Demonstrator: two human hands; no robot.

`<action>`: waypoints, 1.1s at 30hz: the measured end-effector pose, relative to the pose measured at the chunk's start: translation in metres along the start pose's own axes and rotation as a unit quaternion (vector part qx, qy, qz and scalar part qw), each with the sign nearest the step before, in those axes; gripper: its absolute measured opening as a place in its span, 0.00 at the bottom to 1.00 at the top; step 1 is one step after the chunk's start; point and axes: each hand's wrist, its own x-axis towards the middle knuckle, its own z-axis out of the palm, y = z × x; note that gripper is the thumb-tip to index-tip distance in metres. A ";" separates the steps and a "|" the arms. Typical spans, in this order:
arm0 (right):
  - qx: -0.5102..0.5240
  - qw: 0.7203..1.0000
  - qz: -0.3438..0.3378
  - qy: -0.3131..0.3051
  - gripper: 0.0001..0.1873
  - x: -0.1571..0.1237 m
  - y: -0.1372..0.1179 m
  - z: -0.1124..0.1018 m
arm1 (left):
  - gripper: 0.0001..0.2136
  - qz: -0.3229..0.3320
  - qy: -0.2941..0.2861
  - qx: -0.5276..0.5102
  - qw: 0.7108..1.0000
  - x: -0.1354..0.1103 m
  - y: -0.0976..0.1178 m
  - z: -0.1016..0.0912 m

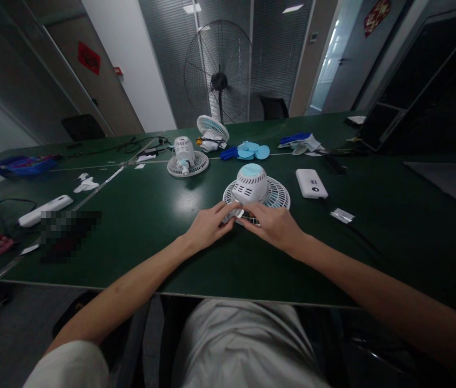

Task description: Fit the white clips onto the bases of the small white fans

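Face down on the green table (pixel 163 221) lies a small white fan (pixel 251 186), its motor housing with a light blue cap pointing up and its round grille underneath. At the fan's near side, my left hand (pixel 211 225) pinches a small white part of it between thumb and fingers. My right hand (pixel 273 225) closes on the same part from the other side, fingertips almost meeting those of the left. The fingers cover most of this part, so its exact shape is hidden.
Two more small fans, one face down (pixel 184 157) and one tilted (pixel 212 132), stand farther back. Light blue discs (pixel 253 150) and blue gloves (pixel 295 138) lie behind. A white power bank (pixel 311 184) sits at right, a long white device (pixel 46 210) at left.
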 end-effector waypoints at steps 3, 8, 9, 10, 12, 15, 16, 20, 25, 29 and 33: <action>-0.019 1.000 -0.010 -0.009 0.21 0.000 -0.001 -0.001 | 0.21 0.000 0.000 -0.008 1.000 0.000 0.000 -0.001; 0.113 0.990 0.081 0.000 0.18 0.004 -0.006 0.002 | 0.20 -0.003 -0.002 -0.009 1.000 -0.001 0.002 -0.002; 0.174 0.978 0.113 -0.011 0.18 0.006 -0.007 0.002 | 0.20 -0.005 -0.002 -0.007 1.000 -0.001 0.002 -0.002; 0.237 0.960 0.147 -0.028 0.19 0.007 -0.008 0.003 | 0.20 -0.005 -0.002 -0.005 1.000 0.000 0.002 -0.002; 0.354 0.909 0.209 -0.070 0.21 0.010 -0.008 0.004 | 0.20 -0.004 -0.002 -0.002 1.000 0.000 0.002 -0.001; 0.434 0.855 0.260 -0.113 0.21 0.011 -0.006 0.005 | 0.20 -0.002 -0.003 0.000 1.000 0.000 0.001 0.000; 0.427 0.859 0.259 -0.115 0.21 0.010 -0.006 0.005 | 0.21 -0.002 -0.001 0.001 1.000 -0.001 0.001 0.000; 0.204 0.968 0.141 -0.037 0.18 0.004 -0.006 0.001 | 0.20 -0.003 0.001 0.000 1.000 -0.001 0.000 0.000; 0.008 1.000 0.019 -0.009 0.20 0.000 -0.003 -0.001 | 0.21 -0.002 0.001 -0.005 1.000 -0.001 0.000 0.000; 0.029 0.999 0.034 -0.004 0.18 0.003 -0.006 -0.001 | 0.21 0.001 0.006 -0.006 1.000 -0.001 0.000 0.001; 0.228 0.961 0.155 -0.039 0.20 0.010 -0.010 0.002 | 0.20 -0.002 0.009 0.001 1.000 -0.001 0.000 0.002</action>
